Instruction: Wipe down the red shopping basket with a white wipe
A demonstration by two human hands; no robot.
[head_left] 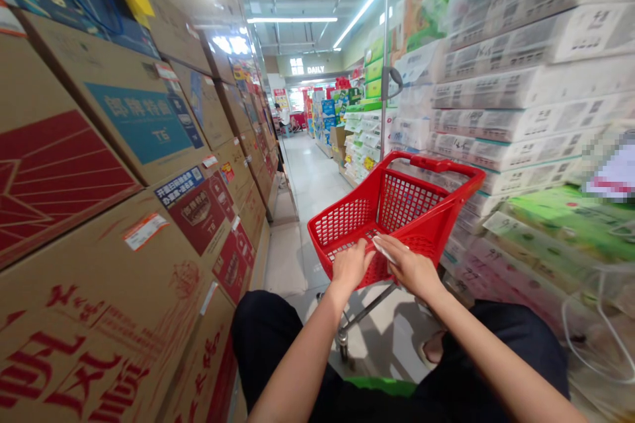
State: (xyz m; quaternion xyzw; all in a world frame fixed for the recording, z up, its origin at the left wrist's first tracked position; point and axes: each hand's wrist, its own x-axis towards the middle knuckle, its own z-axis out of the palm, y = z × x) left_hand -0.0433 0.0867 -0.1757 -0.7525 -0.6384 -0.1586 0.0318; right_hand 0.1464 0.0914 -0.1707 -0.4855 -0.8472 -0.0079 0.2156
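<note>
A red plastic shopping cart (397, 211) stands in a store aisle right in front of me, its basket tilted and its red handle bar at the far side. My left hand (350, 266) rests on the near rim of the basket with its fingers curled over the edge. My right hand (409, 268) lies beside it on the same rim and holds a small flat white object (384, 250), perhaps a phone or a card. My legs in dark trousers show below, either side of the cart's metal frame and wheel (343, 338).
Stacked cardboard boxes (114, 211) with red and blue prints wall the left side. Wrapped paper packs (520, 106) pile high on the right. The tiled aisle (307, 178) runs ahead to more shelves; a person (284, 117) stands far off.
</note>
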